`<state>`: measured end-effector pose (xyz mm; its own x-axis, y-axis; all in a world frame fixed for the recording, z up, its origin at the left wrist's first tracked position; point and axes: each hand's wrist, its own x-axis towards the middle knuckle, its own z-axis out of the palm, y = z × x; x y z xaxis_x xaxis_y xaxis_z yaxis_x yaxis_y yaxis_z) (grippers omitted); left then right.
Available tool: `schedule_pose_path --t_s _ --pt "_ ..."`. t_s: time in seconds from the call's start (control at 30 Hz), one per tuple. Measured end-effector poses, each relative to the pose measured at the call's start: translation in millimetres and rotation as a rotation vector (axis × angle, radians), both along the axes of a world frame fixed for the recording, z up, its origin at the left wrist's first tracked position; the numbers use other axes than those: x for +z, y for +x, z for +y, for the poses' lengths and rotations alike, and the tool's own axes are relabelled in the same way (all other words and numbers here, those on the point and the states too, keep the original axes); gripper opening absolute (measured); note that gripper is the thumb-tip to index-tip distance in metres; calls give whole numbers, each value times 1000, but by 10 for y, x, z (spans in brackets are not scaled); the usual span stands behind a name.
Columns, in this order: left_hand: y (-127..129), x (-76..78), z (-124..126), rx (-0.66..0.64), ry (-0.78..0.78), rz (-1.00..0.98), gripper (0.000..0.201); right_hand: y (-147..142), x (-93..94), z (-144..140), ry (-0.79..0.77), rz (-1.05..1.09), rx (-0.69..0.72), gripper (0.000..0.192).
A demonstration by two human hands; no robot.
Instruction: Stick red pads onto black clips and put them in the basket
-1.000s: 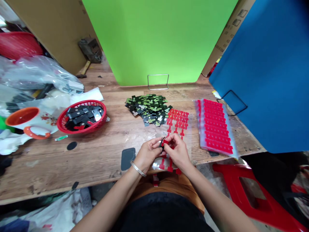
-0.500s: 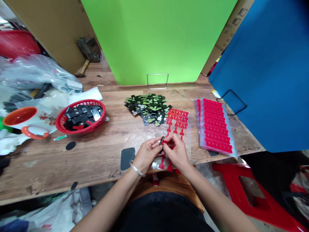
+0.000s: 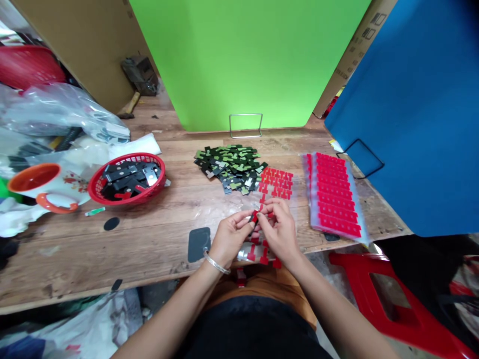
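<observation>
My left hand (image 3: pixel 229 235) and my right hand (image 3: pixel 279 230) meet over the near edge of the wooden table (image 3: pixel 149 239). Between their fingertips they pinch a small piece, dark with a red sticker (image 3: pixel 255 217) on it. Under the hands lies a clear sheet (image 3: pixel 275 182) carrying rows of red T-shaped stickers. A pile of small black and green metal pieces (image 3: pixel 230 167) lies just beyond it. A silver bangle (image 3: pixel 216 262) is on my left wrist.
A red basket (image 3: pixel 127 178) of dark pieces stands at the left, next to an orange and white mug (image 3: pixel 41 185) and plastic bags (image 3: pixel 56 114). A stack of red sticker sheets (image 3: pixel 333 197) lies at the right. Green (image 3: pixel 247 60) and blue (image 3: pixel 411 109) boards stand behind. A red stool (image 3: pixel 392 299) is at lower right.
Both hands have shifted slightly away from me over the sticker sheet, still working the small piece between the fingertips.
</observation>
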<state>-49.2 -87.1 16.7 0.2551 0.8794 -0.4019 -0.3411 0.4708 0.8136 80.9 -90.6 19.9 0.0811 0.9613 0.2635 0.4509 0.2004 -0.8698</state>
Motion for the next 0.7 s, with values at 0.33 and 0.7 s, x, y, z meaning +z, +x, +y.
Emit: schedule_pose_path --t_s 0.33,0.7 --pt "10 38 -25 -8 5 1 39 -2 -2 10 -37 35 -3 5" --pt "36 40 -78 5 37 11 38 -24 -15 -20 -170 183 -42 13"
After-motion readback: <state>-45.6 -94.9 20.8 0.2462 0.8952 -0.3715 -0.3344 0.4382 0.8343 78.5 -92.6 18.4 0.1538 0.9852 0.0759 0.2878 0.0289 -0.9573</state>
